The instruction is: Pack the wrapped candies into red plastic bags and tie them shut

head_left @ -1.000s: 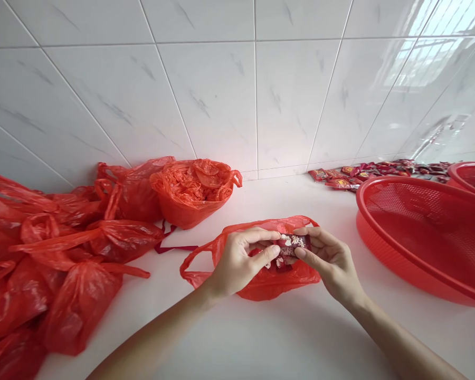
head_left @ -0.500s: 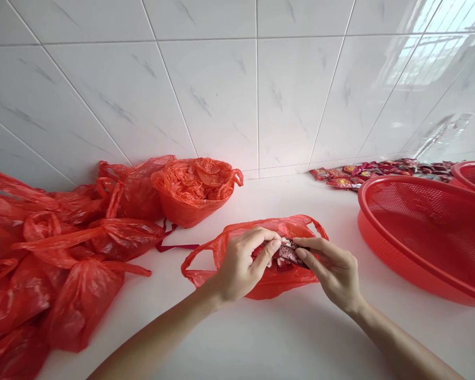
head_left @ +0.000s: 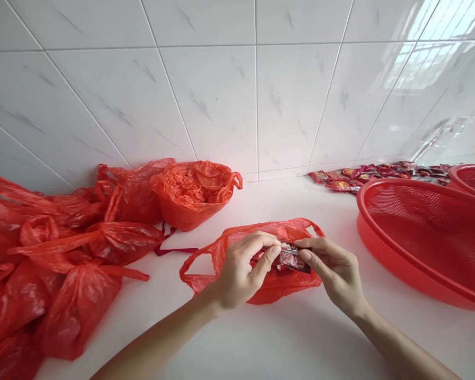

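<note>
Head view: my left hand (head_left: 239,269) pinches open the mouth of the small red bag (head_left: 277,289), just left of the red mesh basket (head_left: 399,253). My right hand (head_left: 332,272) grips a dark sweet packet (head_left: 293,259) at that mouth. If my pinch slips on the thin plastic, I think the mouth could collapse and the packet would miss.

Bare forearms (head_left: 174,332); left hand (head_left: 237,272), right hand (head_left: 334,274) bare.

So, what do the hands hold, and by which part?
A small dark red packet: left hand pinches its left end, right hand its right end.
</note>
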